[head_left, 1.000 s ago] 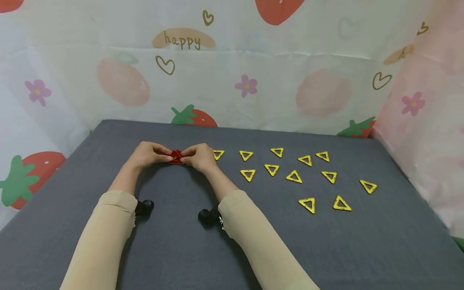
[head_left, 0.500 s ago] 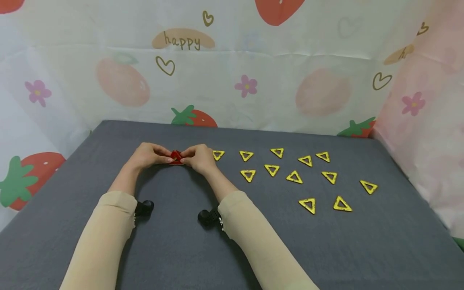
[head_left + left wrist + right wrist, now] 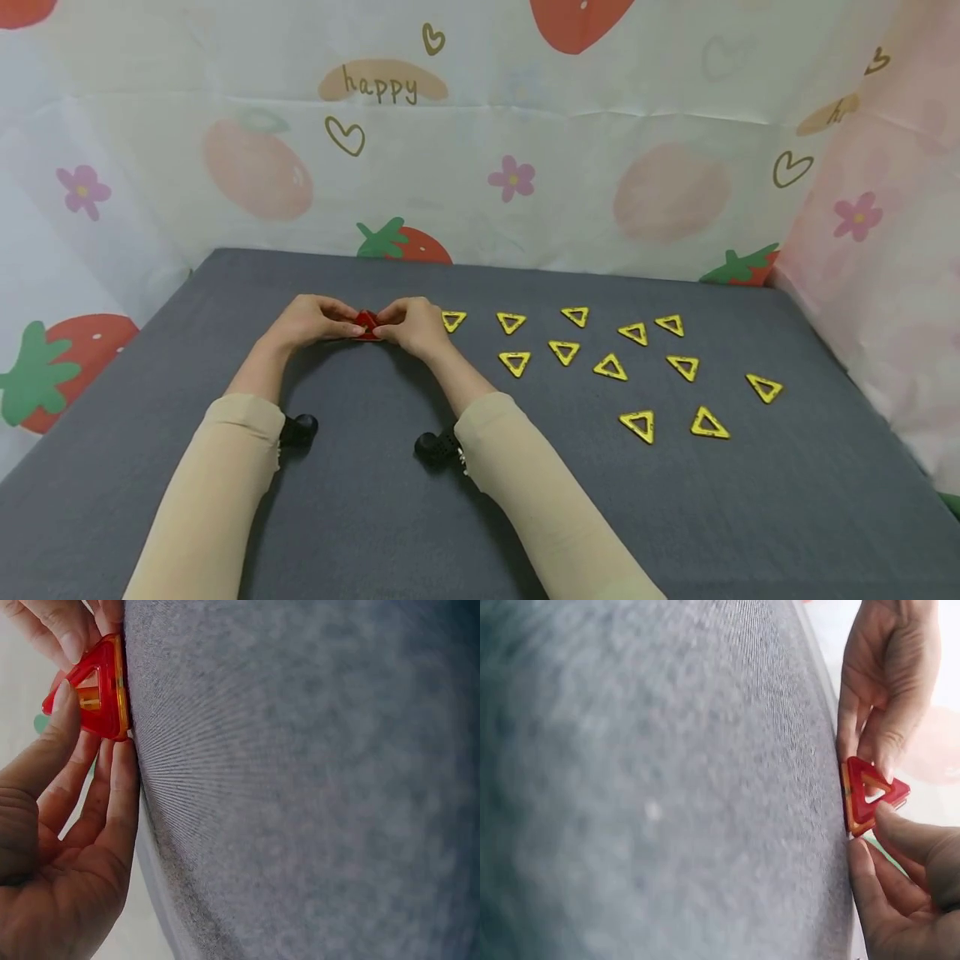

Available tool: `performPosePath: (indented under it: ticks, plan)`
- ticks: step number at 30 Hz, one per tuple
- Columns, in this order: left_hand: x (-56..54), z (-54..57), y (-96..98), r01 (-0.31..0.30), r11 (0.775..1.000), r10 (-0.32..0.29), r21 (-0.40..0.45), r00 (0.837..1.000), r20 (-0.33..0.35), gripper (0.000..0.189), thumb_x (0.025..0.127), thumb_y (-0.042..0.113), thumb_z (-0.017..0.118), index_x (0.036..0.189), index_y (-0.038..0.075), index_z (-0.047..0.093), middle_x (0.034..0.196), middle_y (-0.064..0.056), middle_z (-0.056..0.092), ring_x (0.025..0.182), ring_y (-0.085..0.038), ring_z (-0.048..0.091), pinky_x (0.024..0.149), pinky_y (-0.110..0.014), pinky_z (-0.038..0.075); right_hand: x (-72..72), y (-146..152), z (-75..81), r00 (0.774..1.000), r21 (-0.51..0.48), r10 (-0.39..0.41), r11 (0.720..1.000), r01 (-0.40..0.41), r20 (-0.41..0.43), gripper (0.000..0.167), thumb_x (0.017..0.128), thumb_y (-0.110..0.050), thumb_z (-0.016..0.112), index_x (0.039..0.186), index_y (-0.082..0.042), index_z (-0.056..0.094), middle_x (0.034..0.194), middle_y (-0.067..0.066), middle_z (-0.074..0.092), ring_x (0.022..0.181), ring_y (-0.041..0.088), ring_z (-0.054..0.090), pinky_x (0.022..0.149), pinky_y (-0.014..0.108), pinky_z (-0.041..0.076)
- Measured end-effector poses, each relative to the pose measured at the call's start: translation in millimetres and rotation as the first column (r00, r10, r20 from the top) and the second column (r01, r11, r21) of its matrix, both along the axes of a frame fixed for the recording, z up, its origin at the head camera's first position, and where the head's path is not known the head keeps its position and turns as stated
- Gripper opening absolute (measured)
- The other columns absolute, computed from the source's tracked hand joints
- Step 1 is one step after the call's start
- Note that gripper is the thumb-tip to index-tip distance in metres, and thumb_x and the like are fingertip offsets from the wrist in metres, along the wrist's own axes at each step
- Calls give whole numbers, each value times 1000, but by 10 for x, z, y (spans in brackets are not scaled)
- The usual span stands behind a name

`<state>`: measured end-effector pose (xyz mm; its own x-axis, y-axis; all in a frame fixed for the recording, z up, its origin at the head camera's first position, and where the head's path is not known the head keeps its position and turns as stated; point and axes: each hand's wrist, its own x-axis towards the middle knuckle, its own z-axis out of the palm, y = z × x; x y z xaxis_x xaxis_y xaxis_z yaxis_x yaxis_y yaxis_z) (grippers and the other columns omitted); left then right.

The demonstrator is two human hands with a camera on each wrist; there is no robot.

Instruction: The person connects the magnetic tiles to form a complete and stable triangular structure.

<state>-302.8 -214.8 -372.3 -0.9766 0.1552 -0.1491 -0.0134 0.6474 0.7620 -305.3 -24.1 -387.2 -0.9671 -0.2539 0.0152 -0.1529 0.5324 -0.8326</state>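
In the head view, both hands meet at a small red triangular piece (image 3: pixel 365 319) on the left half of the table. My left hand (image 3: pixel 306 321) pinches its left side between thumb and fingers, and my right hand (image 3: pixel 414 327) pinches its right side. Close up in the left wrist view, the red triangle (image 3: pixel 110 686) stands upright with a yellow-orange strip along its base, right at the grey cloth. The right wrist view shows a triangular hole through the red frame (image 3: pixel 857 796), a thumb on each slanted side. The fingertips partly cover it.
Several yellow triangular frames (image 3: pixel 610 367) lie flat and scattered across the right half of the grey-covered table (image 3: pixel 360 517). One of them (image 3: pixel 453 320) lies close beside the right hand. A printed curtain (image 3: pixel 465 167) hangs behind the table's far edge.
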Motion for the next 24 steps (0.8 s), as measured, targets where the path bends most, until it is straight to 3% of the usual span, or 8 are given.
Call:
performPosePath:
  ticks: [6, 11, 15, 24]
  plan:
    - [-1, 2, -17, 20, 999, -20, 26, 1000, 7, 55, 91, 26, 73, 133, -6, 57, 130, -27, 62, 88, -4, 63, 92, -35, 57, 11, 24, 51, 999, -17, 33, 999, -33, 26, 27, 89, -20, 74, 114, -8, 72, 107, 11, 75, 87, 20, 73, 68, 22, 56]
    - [41, 15, -12, 36, 999, -36, 11, 999, 9, 60, 92, 28, 71, 138, -6, 52, 133, -28, 59, 106, -24, 65, 99, -42, 54, 33, 70, 94, 996, -38, 74, 997, -72, 44, 32, 91, -20, 72, 119, -6, 68, 112, 13, 73, 89, 23, 74, 71, 24, 58]
    - [80, 37, -1, 47, 999, -47, -5, 999, 6, 66, 93, 29, 70, 143, -6, 45, 138, -30, 54, 123, -39, 56, 104, -48, 49, 24, 137, 141, 993, -61, 114, 992, -113, 18, 34, 93, -20, 70, 123, -5, 66, 116, 13, 72, 94, 26, 73, 77, 28, 60]
    - [150, 174, 147, 8, 1000, -8, 1, 997, -78, 74, 92, 33, 70, 149, 1, 37, 149, -26, 44, 138, -41, 43, 111, -56, 40, 26, 440, 412, 989, -100, 147, 984, -147, -10, 33, 94, -21, 68, 123, -7, 64, 120, 12, 69, 106, 27, 69, 91, 39, 59]
